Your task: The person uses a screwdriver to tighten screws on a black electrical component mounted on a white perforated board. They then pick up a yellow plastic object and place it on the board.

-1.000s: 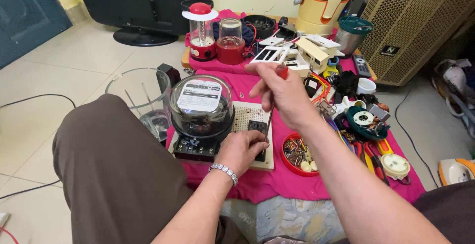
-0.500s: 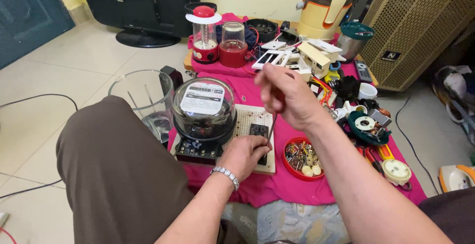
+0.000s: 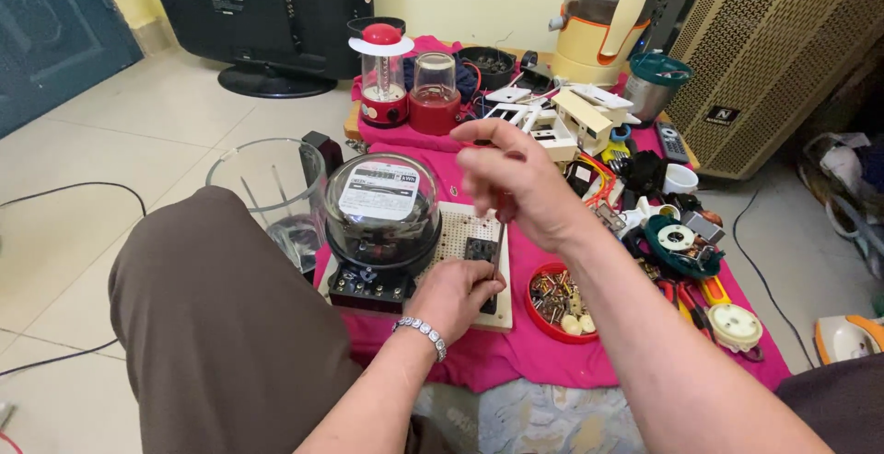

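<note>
- Pink cloth [image 3: 516,362] covers the low work surface in front of me, crowded with small parts and appliances.
- My left hand [image 3: 456,296] rests near the middle of the scene, fingers curled and pressed down on a small black part [image 3: 481,250] that sits on a cream perforated board [image 3: 458,233]. A beaded bracelet [image 3: 423,333] circles that wrist.
- My right hand [image 3: 516,178] hovers just above the board, fingers pinched closed around the handle of a thin screwdriver [image 3: 498,253]. Its shaft points down toward the black part beside my left fingers; I cannot tell whether the tip touches.
- Just left of the board stands an electric meter [image 3: 382,215] with a clear domed cover on a black base, touching the board's left edge.
- Further left, a clear plastic jug [image 3: 267,187] stands upright on the floor, partly behind my knee in brown trousers [image 3: 212,325].
- Right of the board, near my right forearm, a red dish [image 3: 557,299] holds screws and small metal pieces.
- On the right side lie a teal round part [image 3: 680,242] and a pale round fitting [image 3: 734,325].
- At the far edge stand a red lantern [image 3: 382,72], a red-based jar [image 3: 435,93] and a yellow juicer [image 3: 608,21].
- A dark television [image 3: 267,3] stands on the floor at the far left.
</note>
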